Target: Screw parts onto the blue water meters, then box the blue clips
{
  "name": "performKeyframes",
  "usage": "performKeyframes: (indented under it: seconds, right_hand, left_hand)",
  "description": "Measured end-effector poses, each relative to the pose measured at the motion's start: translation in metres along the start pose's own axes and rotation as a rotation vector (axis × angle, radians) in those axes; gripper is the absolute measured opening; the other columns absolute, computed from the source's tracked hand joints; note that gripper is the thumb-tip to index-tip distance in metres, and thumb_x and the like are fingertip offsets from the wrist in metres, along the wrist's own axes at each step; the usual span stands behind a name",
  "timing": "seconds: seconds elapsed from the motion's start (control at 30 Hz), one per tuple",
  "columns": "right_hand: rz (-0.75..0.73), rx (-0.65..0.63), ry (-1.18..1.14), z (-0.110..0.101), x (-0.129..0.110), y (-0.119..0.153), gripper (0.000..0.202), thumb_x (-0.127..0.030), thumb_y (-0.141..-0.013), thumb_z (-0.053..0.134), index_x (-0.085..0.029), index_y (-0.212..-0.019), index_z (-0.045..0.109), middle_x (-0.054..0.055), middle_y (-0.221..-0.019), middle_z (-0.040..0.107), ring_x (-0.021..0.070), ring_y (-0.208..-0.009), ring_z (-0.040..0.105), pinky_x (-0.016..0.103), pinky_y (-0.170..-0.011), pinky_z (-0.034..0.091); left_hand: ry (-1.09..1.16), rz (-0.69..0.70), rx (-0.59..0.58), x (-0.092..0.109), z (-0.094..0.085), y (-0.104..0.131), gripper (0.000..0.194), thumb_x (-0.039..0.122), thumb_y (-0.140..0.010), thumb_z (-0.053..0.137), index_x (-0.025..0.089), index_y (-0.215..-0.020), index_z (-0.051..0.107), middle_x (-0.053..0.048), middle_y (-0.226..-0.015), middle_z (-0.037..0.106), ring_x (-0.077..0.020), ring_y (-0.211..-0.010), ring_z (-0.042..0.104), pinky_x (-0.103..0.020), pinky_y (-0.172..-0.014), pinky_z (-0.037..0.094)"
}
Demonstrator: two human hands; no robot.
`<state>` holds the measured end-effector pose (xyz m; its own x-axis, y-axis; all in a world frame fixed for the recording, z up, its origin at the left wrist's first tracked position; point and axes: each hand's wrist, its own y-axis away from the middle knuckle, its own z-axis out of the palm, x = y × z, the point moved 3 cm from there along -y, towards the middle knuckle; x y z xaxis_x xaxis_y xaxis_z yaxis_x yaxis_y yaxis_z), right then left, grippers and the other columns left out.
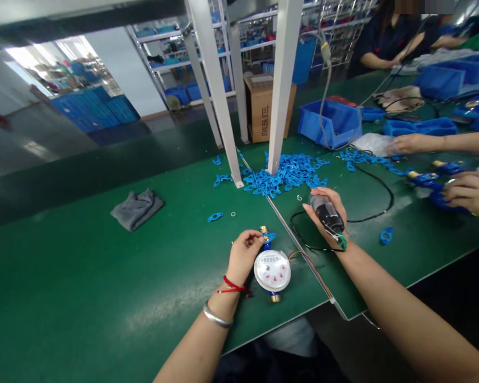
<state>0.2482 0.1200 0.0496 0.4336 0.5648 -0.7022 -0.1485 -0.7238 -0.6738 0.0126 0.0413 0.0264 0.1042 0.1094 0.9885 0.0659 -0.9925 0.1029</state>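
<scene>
A water meter (272, 271) with a round white dial and brass pipe ends lies on the green table in front of me. My left hand (244, 254) pinches a small blue plastic piece (270, 237) against the meter's far pipe. In my right hand (338, 206), to the right of the meter, is a black corded electric screwdriver (328, 214), its green end toward my wrist; its tip is hard to make out. Wires (309, 259) run from the meter toward the table's front edge.
Many blue plastic pieces (291, 173) are heaped around white posts (281, 85). A grey cloth (138, 209) lies at left, a loose blue piece (386, 235) at right. Beyond are blue bins (330, 123) and a cardboard box (260, 109). A co-worker's hands (469, 191) handle meters at right.
</scene>
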Motion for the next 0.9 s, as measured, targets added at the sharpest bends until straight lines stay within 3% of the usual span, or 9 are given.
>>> performKeyframes:
  seconds: [0.23,0.47,0.57,0.7,0.9]
  right_hand:
    - [-0.014,0.076,-0.069,-0.018,-0.008,-0.008,0.05,-0.034,-0.07,0.07,-0.021,-0.115,0.051,0.005,-0.1,0.061,0.021,-0.099,0.059,0.046,-0.1,0.04]
    - [0.096,0.482,-0.327,-0.073,-0.003,-0.034,0.036,-0.032,-0.079,0.06,-0.022,-0.112,0.047,-0.001,-0.077,0.059,0.0144,-0.077,0.062,0.04,-0.086,0.049]
    - [0.113,0.558,-0.33,-0.09,0.0,-0.044,0.033,-0.032,-0.079,0.059,-0.022,-0.109,0.048,-0.003,-0.076,0.056,0.0123,-0.075,0.061,0.039,-0.088,0.049]
    - [0.162,0.56,-0.273,-0.091,0.01,-0.05,0.033,-0.032,-0.077,0.062,-0.02,-0.105,0.049,-0.003,-0.077,0.058,0.0116,-0.074,0.061,0.036,-0.085,0.049]
    - [0.226,0.499,-0.222,-0.073,0.024,-0.058,0.038,-0.037,-0.075,0.064,-0.019,-0.105,0.049,-0.002,-0.078,0.061,0.0127,-0.076,0.062,0.031,-0.08,0.049]
  left_hand:
    - [-0.013,0.037,-0.002,0.002,-0.002,-0.005,0.032,0.042,-0.079,0.058,0.015,-0.096,0.058,-0.002,-0.081,0.059,-0.0112,-0.07,0.053,-0.022,-0.065,0.042]
    - [-0.083,0.018,0.021,0.009,-0.005,0.0,0.04,0.049,-0.082,0.051,0.015,-0.102,0.057,-0.004,-0.08,0.06,-0.0138,-0.067,0.054,-0.025,-0.064,0.042]
    - [-0.12,0.028,0.038,0.01,-0.005,0.0,0.04,0.05,-0.083,0.047,0.016,-0.101,0.058,-0.003,-0.076,0.059,-0.0148,-0.066,0.053,-0.026,-0.065,0.042]
    - [-0.144,0.023,0.027,0.008,-0.005,-0.001,0.04,0.05,-0.085,0.045,0.017,-0.101,0.058,-0.002,-0.075,0.058,-0.0151,-0.068,0.053,-0.026,-0.067,0.042]
    - [-0.145,0.004,0.034,0.007,-0.007,-0.001,0.043,0.053,-0.083,0.046,0.017,-0.102,0.059,-0.001,-0.067,0.055,-0.0161,-0.066,0.054,-0.027,-0.065,0.042]
